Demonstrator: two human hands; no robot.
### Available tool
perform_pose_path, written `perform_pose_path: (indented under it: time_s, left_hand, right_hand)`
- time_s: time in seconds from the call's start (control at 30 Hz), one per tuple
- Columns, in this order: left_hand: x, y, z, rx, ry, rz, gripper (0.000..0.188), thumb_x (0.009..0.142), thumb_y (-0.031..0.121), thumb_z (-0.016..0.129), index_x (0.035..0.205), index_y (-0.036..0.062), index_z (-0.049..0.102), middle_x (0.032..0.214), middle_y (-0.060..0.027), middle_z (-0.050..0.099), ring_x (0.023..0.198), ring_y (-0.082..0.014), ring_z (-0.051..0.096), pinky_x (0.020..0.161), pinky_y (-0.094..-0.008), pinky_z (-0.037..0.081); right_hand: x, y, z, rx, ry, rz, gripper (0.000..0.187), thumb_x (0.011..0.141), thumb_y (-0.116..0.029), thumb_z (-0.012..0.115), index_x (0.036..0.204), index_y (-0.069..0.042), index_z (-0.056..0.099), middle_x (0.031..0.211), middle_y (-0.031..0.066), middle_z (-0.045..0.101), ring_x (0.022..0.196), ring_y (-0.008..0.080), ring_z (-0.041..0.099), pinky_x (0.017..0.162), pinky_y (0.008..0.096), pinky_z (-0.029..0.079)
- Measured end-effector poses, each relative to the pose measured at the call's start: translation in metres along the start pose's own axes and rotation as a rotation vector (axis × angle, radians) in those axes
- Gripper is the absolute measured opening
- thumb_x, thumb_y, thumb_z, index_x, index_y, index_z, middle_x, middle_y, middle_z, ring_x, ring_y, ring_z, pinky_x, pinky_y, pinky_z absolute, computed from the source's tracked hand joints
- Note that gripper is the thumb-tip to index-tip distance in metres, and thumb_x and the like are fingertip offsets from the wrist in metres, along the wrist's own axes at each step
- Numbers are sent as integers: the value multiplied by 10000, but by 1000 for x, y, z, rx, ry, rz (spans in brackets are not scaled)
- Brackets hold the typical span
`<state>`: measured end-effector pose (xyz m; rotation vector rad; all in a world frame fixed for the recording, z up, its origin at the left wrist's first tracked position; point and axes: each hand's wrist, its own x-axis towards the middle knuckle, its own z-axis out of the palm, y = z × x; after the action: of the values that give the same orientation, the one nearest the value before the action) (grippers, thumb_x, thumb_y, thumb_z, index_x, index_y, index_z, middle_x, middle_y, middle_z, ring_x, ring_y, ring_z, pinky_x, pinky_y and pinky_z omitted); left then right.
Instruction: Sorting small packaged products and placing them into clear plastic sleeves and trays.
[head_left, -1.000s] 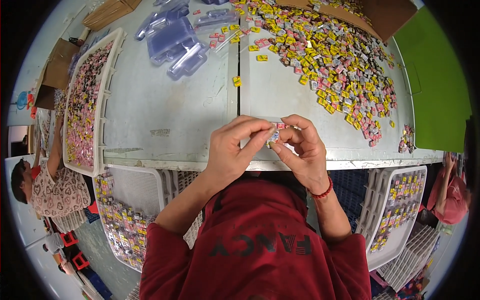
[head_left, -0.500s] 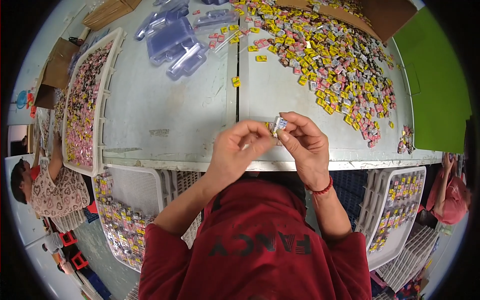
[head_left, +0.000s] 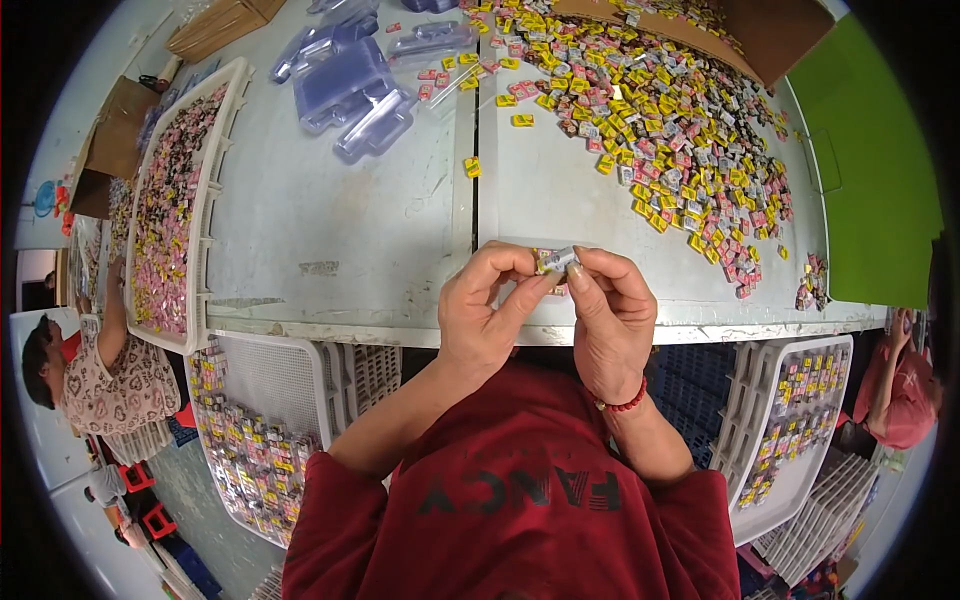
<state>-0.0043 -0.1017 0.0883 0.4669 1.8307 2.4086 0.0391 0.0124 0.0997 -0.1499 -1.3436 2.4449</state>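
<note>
Above the table's front edge, my left hand [head_left: 488,310] and my right hand [head_left: 612,315] meet around a small white-and-grey block [head_left: 559,259]. Thumbs and index fingers pinch it from both ends, and it lies slightly tilted between the fingertips. Bits of pink and yellow show just behind and below the fingers; what they belong to is mostly hidden. Beyond my hands, to the right, spreads a large heap of small yellow, pink and grey blocks [head_left: 690,170]. One lone yellow block [head_left: 473,167] lies by the table's seam.
Clear plastic trays [head_left: 345,85] are piled at the far left of the table. A white crate [head_left: 207,190] full of small blocks stands at the left edge. Filled trays [head_left: 325,380] [head_left: 845,390] sit below the table on both sides. Two people [head_left: 125,375] [head_left: 895,385] work nearby.
My left hand has moved right and now pinches the block too. The block has turned from upright to nearly level, and my right hand has dropped slightly.
</note>
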Motion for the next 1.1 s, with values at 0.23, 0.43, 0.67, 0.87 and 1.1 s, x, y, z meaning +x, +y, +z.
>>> perform_pose_path:
  time_s: [0.23, 0.43, 0.67, 0.87, 1.1]
  left_hand:
    - [18, -1, -10, -347, -182, -369, 73, 917, 77, 618, 942, 10, 603, 850, -36, 636, 756, -71, 562, 678, -207, 448]
    - [19, 3, -17, -438, -240, -364, 84, 934, 81, 592, 972, 9, 612, 842, -36, 637, 736, -65, 554, 652, -210, 445]
    - [18, 7, -15, -330, -173, -185, 145, 939, 66, 579, 1065, -4, 593, 910, -33, 621, 791, -72, 553, 705, -210, 442]
    - [14, 3, -4, -141, -194, -92, 198, 896, -1, 591, 1093, -4, 579, 997, -36, 592, 854, -88, 562, 785, -243, 452]
    - [22, -19, -28, -116, -238, -157, 198, 898, 57, 635, 1091, 18, 617, 1103, -49, 589, 918, -78, 554, 797, -241, 446]
  right_hand:
    - [7, 2, -7, 305, 2, 217, 209, 946, -59, 568, 1132, 30, 604, 971, 103, 667, 818, 155, 621, 780, 307, 517]
    - [12, -4, -15, 578, -44, 499, 243, 964, -117, 548, 1176, -2, 583, 919, 66, 645, 813, 135, 597, 799, 323, 515]
    - [11, -12, -5, 733, -110, 564, 252, 969, -150, 544, 1181, -20, 580, 899, 19, 603, 808, 106, 548, 863, 320, 501]
    - [7, -6, 1, 452, 61, 485, 228, 960, -106, 555, 1169, -23, 593, 979, 38, 643, 859, 118, 592, 847, 286, 500]
    - [12, 8, -13, 337, -5, 373, 207, 947, -112, 580, 1129, -20, 616, 995, 55, 663, 844, 111, 603, 793, 261, 498]
